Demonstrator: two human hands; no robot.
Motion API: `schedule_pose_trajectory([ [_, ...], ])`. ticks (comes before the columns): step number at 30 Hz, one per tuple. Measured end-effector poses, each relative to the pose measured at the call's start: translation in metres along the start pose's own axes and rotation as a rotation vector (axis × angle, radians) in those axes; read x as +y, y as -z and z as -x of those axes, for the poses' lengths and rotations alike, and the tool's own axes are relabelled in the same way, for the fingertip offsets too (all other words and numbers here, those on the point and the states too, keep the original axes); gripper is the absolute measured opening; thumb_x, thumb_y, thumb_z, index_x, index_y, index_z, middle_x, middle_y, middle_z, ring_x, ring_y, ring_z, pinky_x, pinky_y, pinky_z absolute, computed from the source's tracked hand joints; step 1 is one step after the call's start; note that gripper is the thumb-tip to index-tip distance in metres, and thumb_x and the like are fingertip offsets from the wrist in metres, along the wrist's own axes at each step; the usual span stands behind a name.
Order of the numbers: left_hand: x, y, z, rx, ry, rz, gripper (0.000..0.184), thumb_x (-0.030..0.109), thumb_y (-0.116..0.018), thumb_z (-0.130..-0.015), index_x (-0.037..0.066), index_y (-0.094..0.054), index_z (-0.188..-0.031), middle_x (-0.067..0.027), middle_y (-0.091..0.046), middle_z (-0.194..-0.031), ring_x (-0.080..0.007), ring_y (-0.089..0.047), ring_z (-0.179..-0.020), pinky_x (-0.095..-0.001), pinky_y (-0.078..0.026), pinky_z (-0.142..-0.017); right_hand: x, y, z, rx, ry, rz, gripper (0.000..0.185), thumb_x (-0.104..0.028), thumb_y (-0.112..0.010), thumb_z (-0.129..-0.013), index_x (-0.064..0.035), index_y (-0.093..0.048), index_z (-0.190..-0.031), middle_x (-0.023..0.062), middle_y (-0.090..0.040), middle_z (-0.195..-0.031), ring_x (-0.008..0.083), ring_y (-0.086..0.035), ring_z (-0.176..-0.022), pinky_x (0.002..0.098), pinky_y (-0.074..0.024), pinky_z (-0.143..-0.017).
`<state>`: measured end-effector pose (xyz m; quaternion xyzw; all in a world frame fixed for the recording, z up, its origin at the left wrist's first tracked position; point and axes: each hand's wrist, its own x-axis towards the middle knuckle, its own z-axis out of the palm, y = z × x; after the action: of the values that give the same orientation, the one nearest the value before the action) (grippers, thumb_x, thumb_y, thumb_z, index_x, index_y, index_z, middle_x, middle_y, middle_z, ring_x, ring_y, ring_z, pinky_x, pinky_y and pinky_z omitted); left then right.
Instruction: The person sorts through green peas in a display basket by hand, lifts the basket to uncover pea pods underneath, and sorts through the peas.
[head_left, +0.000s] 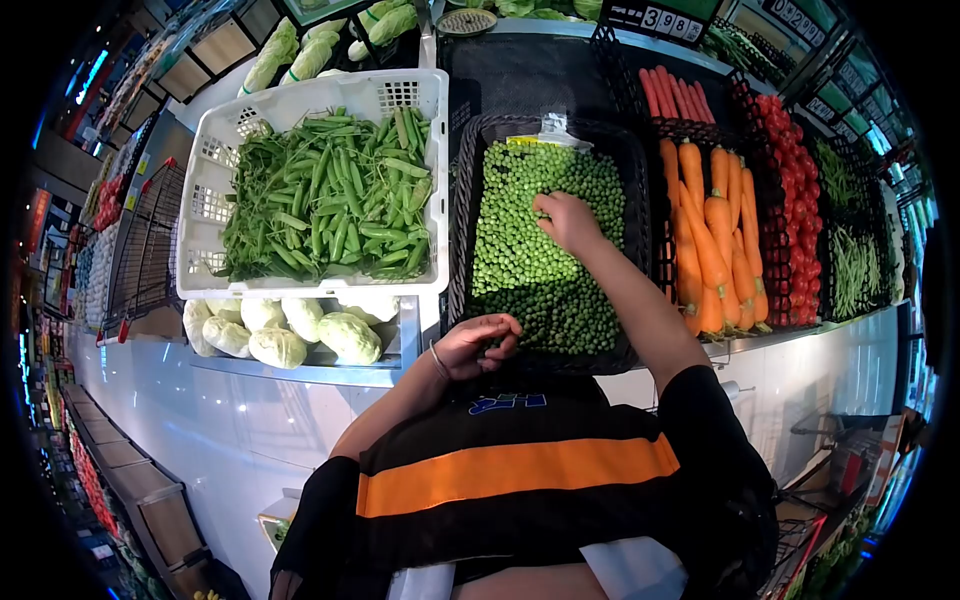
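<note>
Nearest the camera is the wearer's dark garment (470, 535), crossed by an orange band (520, 478). Just past it, the left hand (478, 345) is at the near edge of a black basket (463, 205), a bracelet (437, 361) on its wrist. Its fingers curl loosely; whether anything sits in the palm, I cannot tell.

The basket's long axis runs away from the body, and green peas (510, 205) cover its floor, shaded at the near end and sunlit beyond. Of the 2 hands, the right hand (570, 222) reaches farther: the sunlit peas lie directly under its fingertips and spread around them, while the left is nearer the shaded ones. The right fingers are bent inward and bunched close, tips down at the peas; the hand hides whether a pea is pinched.

Left of the basket stands a white crate (440, 200) of pods (340, 195); to the right lie carrots (712, 250). Farthest is a 3.98 price sign (660, 20).
</note>
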<state>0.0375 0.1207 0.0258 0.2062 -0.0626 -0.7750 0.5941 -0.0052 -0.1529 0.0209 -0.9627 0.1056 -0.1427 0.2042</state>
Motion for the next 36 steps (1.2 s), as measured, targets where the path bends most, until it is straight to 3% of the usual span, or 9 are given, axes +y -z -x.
schedule_pose_trajectory([
  [9,0.001,-0.002,-0.004,0.059,0.008,0.036,0.016,0.019,-0.049,-0.092,0.006,-0.054,-0.1,-0.0015,-0.046,-0.073,-0.0077,-0.036,-0.058,-0.0176,-0.03,-0.047,-0.023,0.013,-0.012,-0.343,-0.117,0.292,0.02,-0.006,-0.048,-0.085,-0.0044,-0.053,-0.105,0.02,-0.053,-0.108,0.0355,-0.052,-0.103,0.042,-0.0475,-0.081],
  [11,0.002,-0.004,-0.005,0.081,0.005,0.05,0.015,0.018,-0.049,-0.092,0.006,-0.054,-0.099,-0.0012,-0.046,-0.074,-0.0077,-0.037,-0.058,-0.0176,-0.031,-0.047,-0.023,0.013,-0.011,-0.349,-0.111,0.299,0.019,-0.004,-0.046,-0.086,-0.0031,-0.053,-0.103,0.0198,-0.054,-0.104,0.0351,-0.053,-0.1,0.0428,-0.0471,-0.081],
  [13,0.003,-0.005,-0.007,0.145,-0.004,0.099,0.014,0.016,-0.05,-0.091,0.006,-0.054,-0.099,-0.0012,-0.047,-0.074,-0.0079,-0.039,-0.059,-0.0179,-0.032,-0.048,-0.01,-0.002,-0.011,-0.091,-0.002,0.24,0.014,-0.004,-0.056,-0.073,-0.0037,-0.053,-0.087,0.0178,-0.051,-0.078,0.0355,-0.054,-0.077,0.0453,-0.0436,-0.065],
  [23,0.011,-0.012,-0.015,0.45,-0.087,-0.012,0.021,0.018,-0.05,-0.091,0.003,-0.053,-0.106,-0.0032,-0.056,-0.08,-0.0112,-0.051,-0.066,-0.0192,-0.042,-0.052,-0.001,0.011,0.004,-0.03,-0.084,-0.127,0.012,-0.004,-0.056,-0.079,-0.0051,-0.055,-0.09,0.0141,-0.055,-0.08,0.0307,-0.055,-0.074,0.0424,-0.0441,-0.065],
  [25,0.011,-0.011,-0.017,0.425,-0.059,0.008,0.029,0.025,-0.048,-0.093,0.004,-0.051,-0.113,-0.0052,-0.058,-0.088,-0.0128,-0.053,-0.069,-0.0195,-0.045,-0.056,-0.014,0.016,0.011,0.006,-0.102,-0.194,0.01,-0.006,-0.059,-0.077,-0.0032,-0.055,-0.086,0.0131,-0.057,-0.078,0.0269,-0.057,-0.068,0.0388,-0.0444,-0.061],
  [27,0.014,-0.024,-0.017,0.445,-0.067,0.071,0.033,0.029,-0.045,-0.094,0.004,-0.051,-0.115,-0.0062,-0.058,-0.092,-0.0134,-0.053,-0.07,-0.0197,-0.045,-0.057,-0.046,0.025,0.027,-0.059,-0.241,-0.507,0.014,-0.008,-0.065,-0.076,-0.0029,-0.057,-0.086,0.0098,-0.06,-0.079,0.0197,-0.059,-0.067,0.0314,-0.0461,-0.06],
  [29,0.011,-0.024,-0.018,0.466,-0.073,0.141,0.036,0.032,-0.043,-0.095,0.004,-0.05,-0.117,-0.0073,-0.059,-0.096,-0.014,-0.054,-0.071,-0.0199,-0.045,-0.058,-0.078,0.033,0.046,-0.207,0.009,-0.64,0.018,-0.011,-0.066,-0.075,-0.0013,-0.059,-0.089,0.0084,-0.062,-0.08,0.016,-0.06,-0.07,0.0294,-0.0471,-0.061],
  [31,0.009,-0.014,-0.019,0.399,-0.137,0.14,0.036,0.034,-0.041,-0.096,0.005,-0.051,-0.114,-0.0074,-0.058,-0.098,-0.0146,-0.054,-0.073,-0.0203,-0.046,-0.059,-0.087,0.024,0.053,-0.224,0.138,-0.669,0.02,-0.01,-0.068,-0.074,-0.0019,-0.062,-0.09,0.0098,-0.063,-0.078,0.02,-0.061,-0.071,0.0305,-0.0482,-0.062],
  [36,0.004,0.006,-0.018,0.27,-0.088,0.087,0.019,0.024,-0.047,-0.093,0.008,-0.053,-0.1,0.0,-0.047,-0.077,-0.0077,-0.038,-0.059,-0.0183,-0.03,-0.047,-0.052,-0.001,0.026,0.112,-0.025,-0.271,0.006,-0.01,-0.062,-0.077,-0.0046,-0.063,-0.079,0.0114,-0.06,-0.076,0.0302,-0.059,-0.071,0.0385,-0.0474,-0.062],
])
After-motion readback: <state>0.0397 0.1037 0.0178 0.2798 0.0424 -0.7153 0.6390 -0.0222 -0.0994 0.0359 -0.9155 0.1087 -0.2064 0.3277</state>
